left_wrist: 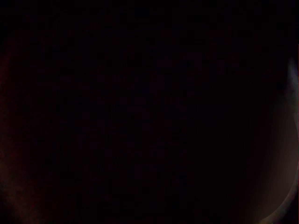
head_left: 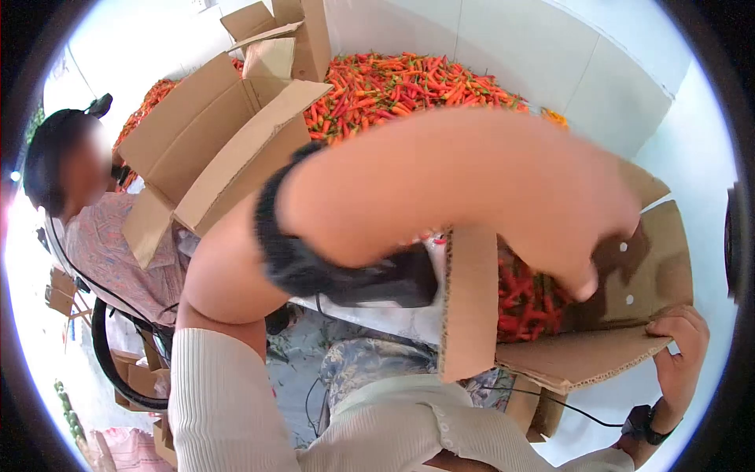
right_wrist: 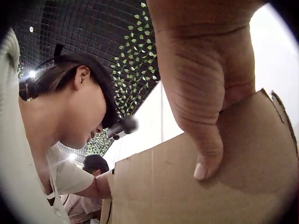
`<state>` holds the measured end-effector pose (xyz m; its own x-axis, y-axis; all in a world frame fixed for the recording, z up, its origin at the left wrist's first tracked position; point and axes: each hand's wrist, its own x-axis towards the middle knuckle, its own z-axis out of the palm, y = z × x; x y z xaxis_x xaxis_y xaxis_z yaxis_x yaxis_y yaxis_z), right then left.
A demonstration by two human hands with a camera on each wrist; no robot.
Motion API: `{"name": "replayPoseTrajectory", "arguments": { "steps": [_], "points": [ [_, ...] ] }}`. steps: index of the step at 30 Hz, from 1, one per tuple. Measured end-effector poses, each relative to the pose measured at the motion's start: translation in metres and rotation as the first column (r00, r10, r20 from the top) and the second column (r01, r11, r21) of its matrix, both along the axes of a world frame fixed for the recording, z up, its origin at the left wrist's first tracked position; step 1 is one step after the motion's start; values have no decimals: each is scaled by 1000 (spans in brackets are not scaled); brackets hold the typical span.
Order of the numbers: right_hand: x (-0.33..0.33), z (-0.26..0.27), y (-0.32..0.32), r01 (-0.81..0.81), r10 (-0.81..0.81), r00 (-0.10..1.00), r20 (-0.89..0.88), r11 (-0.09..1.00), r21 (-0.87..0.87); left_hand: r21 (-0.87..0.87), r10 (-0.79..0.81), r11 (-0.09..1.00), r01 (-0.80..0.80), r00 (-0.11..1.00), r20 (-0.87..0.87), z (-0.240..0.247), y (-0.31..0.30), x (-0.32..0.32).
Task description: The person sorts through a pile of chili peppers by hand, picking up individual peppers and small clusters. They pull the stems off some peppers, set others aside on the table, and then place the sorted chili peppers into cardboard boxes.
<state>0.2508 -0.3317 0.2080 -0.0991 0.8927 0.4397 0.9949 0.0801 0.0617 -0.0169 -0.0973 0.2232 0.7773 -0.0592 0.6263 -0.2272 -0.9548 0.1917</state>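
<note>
My left hand [head_left: 578,204] is blurred over an open cardboard box [head_left: 472,307] at the right of the head view. Its thumb points down, spread apart from the fingers, and nothing shows between them. Red chili peppers [head_left: 525,303] lie inside the box, partly hidden under that hand and forearm. My right hand [head_left: 683,334] grips the edge of the box's near flap [head_left: 582,358]. In the right wrist view its thumb [right_wrist: 209,156] presses flat on the cardboard; the other fingers are hidden behind it. The left wrist view is almost wholly dark.
A large heap of red and orange chilies [head_left: 409,82] lies along the back wall. Another open cardboard box [head_left: 212,134] stands at the left, near a seated person [head_left: 118,236]. Smaller cartons [head_left: 130,374] and a black cable [head_left: 566,405] are lower down.
</note>
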Motion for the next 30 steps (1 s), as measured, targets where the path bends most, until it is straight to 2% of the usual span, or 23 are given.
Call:
{"name": "replayPoseTrajectory", "arguments": {
  "steps": [2,3,5,6,8,10,13,16,19,23,25,26,28,29,30],
  "points": [
    [1,-5,-1,-16,16,999,-28,1000,12,-167,130,977,-130,991,-8,-8,1,-8],
    [1,-6,-1,-17,18,999,-43,1000,9,-390,236,890,-236,971,-50,-9,-3,-34],
    [3,-10,-2,-10,11,998,-61,1000,7,-542,505,656,-525,839,-203,-21,-5,-77],
    [5,-10,-3,-18,18,999,-48,1000,0,-483,656,537,-692,702,-277,-40,-3,-93],
    [11,-8,-5,-50,49,999,-12,998,-25,-280,847,244,-928,345,-404,-86,5,-114],
    [16,-10,-5,-96,97,995,6,994,-48,39,893,155,-987,123,-432,-164,8,-134],
    [21,-9,-2,-138,137,990,-14,988,-77,153,837,122,-981,19,-547,-190,-7,-124],
    [29,-3,-4,-132,130,991,-20,981,-143,-9,744,195,-981,154,-650,-197,0,-125],
    [34,-4,-9,-101,101,995,-6,983,-155,-18,680,253,-967,191,-708,-196,8,-132],
    [25,-6,-9,-46,35,995,-95,993,-106,78,808,299,-951,209,-551,-216,5,-139],
    [8,-9,-6,103,-97,912,-398,995,-6,123,850,311,-942,218,-479,-221,2,-137],
    [-4,-12,-3,244,-168,754,-635,969,34,97,837,285,-954,198,-509,-219,3,-137],
    [-17,-8,5,231,-166,745,-646,973,17,50,810,226,-973,159,-564,-210,10,-138],
    [-21,3,16,79,-90,900,-426,996,-43,11,832,201,-979,165,-529,-207,14,-138],
    [-23,9,22,-55,28,982,-187,989,-139,-29,854,178,-984,169,-492,-204,19,-138]
  ]
}}
